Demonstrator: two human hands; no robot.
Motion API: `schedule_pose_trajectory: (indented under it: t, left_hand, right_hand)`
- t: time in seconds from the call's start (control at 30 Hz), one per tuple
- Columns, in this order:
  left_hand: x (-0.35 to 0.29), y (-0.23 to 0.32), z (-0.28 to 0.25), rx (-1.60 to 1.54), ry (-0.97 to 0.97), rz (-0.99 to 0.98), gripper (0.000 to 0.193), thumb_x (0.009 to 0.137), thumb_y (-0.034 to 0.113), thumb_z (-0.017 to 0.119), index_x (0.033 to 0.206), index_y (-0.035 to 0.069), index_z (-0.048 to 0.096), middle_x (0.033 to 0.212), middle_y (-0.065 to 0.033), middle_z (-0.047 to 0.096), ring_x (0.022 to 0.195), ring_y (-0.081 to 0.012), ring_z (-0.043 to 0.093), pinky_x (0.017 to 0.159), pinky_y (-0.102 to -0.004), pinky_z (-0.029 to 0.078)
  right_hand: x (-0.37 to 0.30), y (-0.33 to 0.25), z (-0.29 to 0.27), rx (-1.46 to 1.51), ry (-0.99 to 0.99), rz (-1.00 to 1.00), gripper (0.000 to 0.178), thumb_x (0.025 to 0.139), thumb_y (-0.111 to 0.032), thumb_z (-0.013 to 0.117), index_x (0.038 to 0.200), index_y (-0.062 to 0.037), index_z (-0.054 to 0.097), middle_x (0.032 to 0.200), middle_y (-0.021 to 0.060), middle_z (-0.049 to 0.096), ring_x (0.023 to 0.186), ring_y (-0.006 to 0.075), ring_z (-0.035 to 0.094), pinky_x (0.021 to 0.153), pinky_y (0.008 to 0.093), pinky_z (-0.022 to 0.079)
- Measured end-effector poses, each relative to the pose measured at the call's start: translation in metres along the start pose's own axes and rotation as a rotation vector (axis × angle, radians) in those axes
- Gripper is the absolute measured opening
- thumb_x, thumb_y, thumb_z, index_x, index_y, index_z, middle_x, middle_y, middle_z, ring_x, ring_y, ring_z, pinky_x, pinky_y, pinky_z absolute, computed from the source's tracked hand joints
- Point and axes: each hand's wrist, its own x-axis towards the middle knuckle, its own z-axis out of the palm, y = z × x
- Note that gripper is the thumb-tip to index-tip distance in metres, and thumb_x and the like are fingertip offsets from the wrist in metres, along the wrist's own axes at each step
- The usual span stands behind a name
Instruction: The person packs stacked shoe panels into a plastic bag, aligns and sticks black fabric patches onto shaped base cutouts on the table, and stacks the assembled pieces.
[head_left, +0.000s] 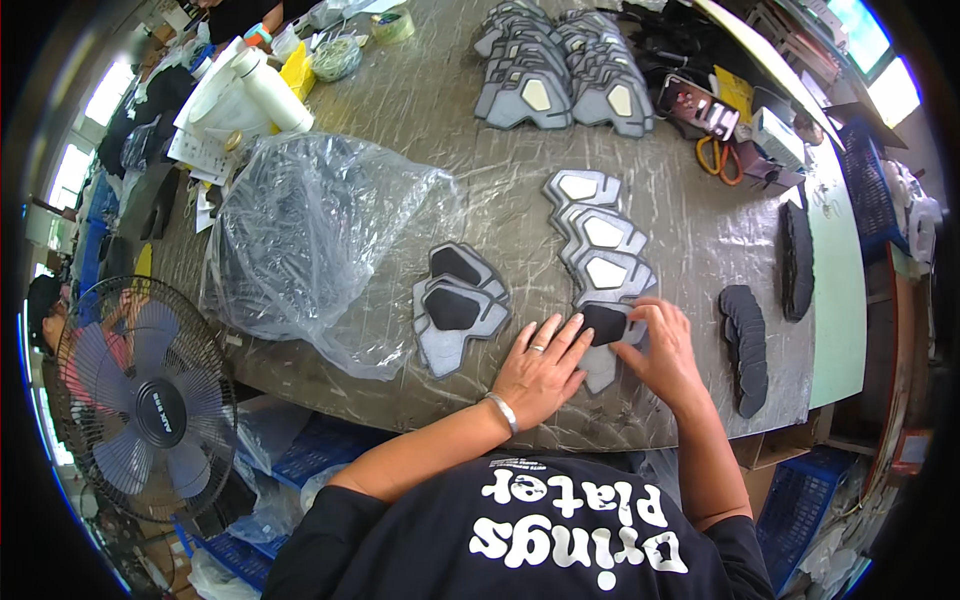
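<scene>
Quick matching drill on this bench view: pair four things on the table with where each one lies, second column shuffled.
Things:
1. black insert
2. clear plastic bag
3. orange-handled scissors
4. stack of black ovals

Places:
A. far right part of the table, beside a grey box
B. between the left hand and right hand, on a grey piece
C. right of the right hand, near the table edge
D. left side, crumpled and bulging

Pairs: 1-B, 2-D, 3-A, 4-C

A plastic-covered grey table (420,110) carried grey shaped pieces (600,240), black insert stacks (748,345), a crumpled clear bag (310,240), orange scissors (718,158) and paper rolls (250,90)
</scene>
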Motion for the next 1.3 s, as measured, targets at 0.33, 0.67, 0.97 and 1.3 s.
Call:
schedule_pose_trajectory:
  t: [0.33,0.67,0.97,1.3]
  left_hand:
    - [-0.014,-0.009,-0.012,-0.626,0.192,-0.252,0.068,0.088,0.019,0.069,0.147,0.003,0.037,0.146,-0.0195,0.043,0.128,-0.0307,0.05,0.108,-0.0447,0.038]
    - [-0.053,-0.092,-0.088,0.159,0.275,-0.585,0.055,0.083,0.01,0.07,0.135,0.002,0.053,0.123,-0.0154,0.059,0.112,-0.0298,0.056,0.097,-0.042,0.044]
    - [0.085,-0.065,-0.032,-0.196,0.273,-0.1,0.048,0.087,0.007,0.058,0.134,0.0,0.051,0.134,-0.0164,0.053,0.122,-0.0358,0.05,0.102,-0.0441,0.041]
    - [0.14,-0.102,0.007,-0.137,0.088,-0.155,0.039,0.084,-0.003,0.054,0.122,0.002,0.062,0.119,-0.0164,0.059,0.108,-0.0364,0.057,0.096,-0.0412,0.046]
  right_hand:
    - [0.006,-0.011,-0.004,0.741,-0.343,0.4,0.028,0.078,-0.013,0.081,0.099,0.0019,0.068,0.09,0.006,0.068,0.083,0.0113,0.063,0.073,0.0267,0.05]
    - [0.046,0.011,0.03,-0.071,0.163,0.05,0.08,0.077,-0.037,0.079,0.138,0.0023,0.046,0.149,0.0189,0.039,0.137,0.0367,0.037,0.112,0.048,0.03]
    - [0.058,0.027,0.006,0.455,-0.189,0.236,0.054,0.078,-0.018,0.076,0.124,-0.0002,0.054,0.114,0.0208,0.065,0.107,0.0368,0.062,0.092,0.0437,0.047]
    - [0.092,0.032,0.007,0.541,-0.01,0.352,0.041,0.076,-0.01,0.072,0.111,0.007,0.058,0.089,0.0162,0.067,0.081,0.0259,0.064,0.076,0.0362,0.051]
